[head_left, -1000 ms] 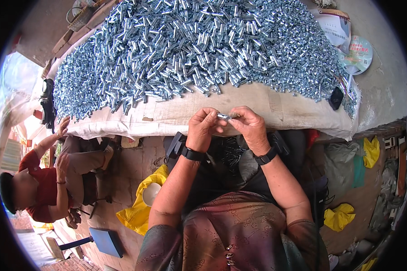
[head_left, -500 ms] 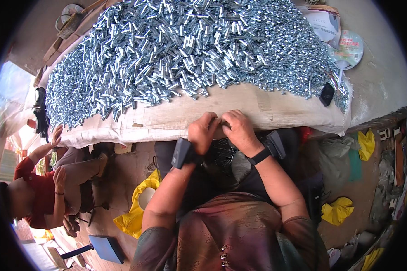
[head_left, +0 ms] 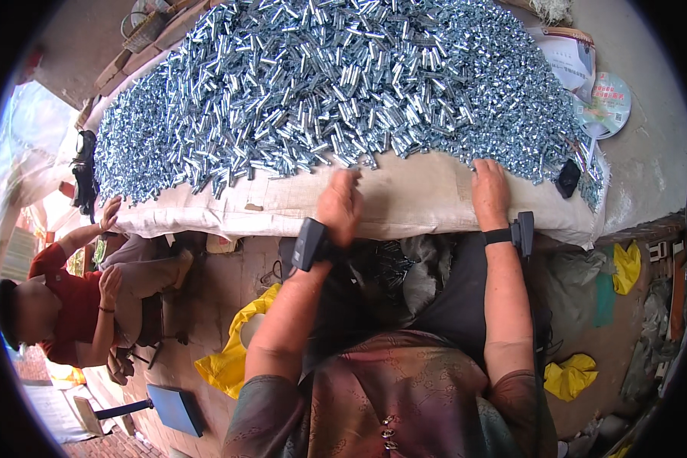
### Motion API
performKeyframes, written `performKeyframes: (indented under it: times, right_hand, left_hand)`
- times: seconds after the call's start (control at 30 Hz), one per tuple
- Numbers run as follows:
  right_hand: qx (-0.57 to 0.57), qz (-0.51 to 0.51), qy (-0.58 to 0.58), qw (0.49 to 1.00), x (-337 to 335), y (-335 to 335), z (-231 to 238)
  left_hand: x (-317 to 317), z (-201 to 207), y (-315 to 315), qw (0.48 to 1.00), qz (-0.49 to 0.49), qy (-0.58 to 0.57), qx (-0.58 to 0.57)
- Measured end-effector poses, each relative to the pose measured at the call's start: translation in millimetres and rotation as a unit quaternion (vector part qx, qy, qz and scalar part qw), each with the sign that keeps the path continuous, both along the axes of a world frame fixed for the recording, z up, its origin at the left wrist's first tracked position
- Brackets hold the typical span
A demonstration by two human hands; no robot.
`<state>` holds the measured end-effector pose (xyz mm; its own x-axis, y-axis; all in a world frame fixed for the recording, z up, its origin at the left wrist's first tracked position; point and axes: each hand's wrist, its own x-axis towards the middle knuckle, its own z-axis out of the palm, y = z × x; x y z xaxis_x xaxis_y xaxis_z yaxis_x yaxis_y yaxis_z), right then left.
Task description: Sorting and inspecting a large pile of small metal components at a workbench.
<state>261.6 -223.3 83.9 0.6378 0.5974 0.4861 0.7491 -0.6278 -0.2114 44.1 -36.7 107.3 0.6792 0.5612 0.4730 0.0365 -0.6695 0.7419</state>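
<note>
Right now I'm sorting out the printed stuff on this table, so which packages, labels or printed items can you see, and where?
Round printed fan: far right of the table, beside the pile of metal parts; a green and white disc with red patches.
Printed paper bag: far right corner, just behind the fan; white with a brown top edge, partly folded.
No screens or signs show.

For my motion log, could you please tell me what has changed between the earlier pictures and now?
The hands, joined over a small metal part a second ago, have parted. The left hand went forward to the pile of metal parts, the right hand out to its right edge. The part can no longer be seen. Pile, sacking cover and seated person stayed put.
</note>
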Motion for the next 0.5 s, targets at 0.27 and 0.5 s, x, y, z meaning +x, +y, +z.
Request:
performKeyframes:
  times: [0.27,0.5]
  right_hand:
    - [-0.003,0.008,0.002,1.000,-9,10,2]
    - [0.144,0.093,0.174,0.970,-43,24,15]
  left_hand:
    - [21,0,69,0.927,0.030,0.277,0.251]
    - [15,-9,66,0.939,-0.020,0.249,0.237]
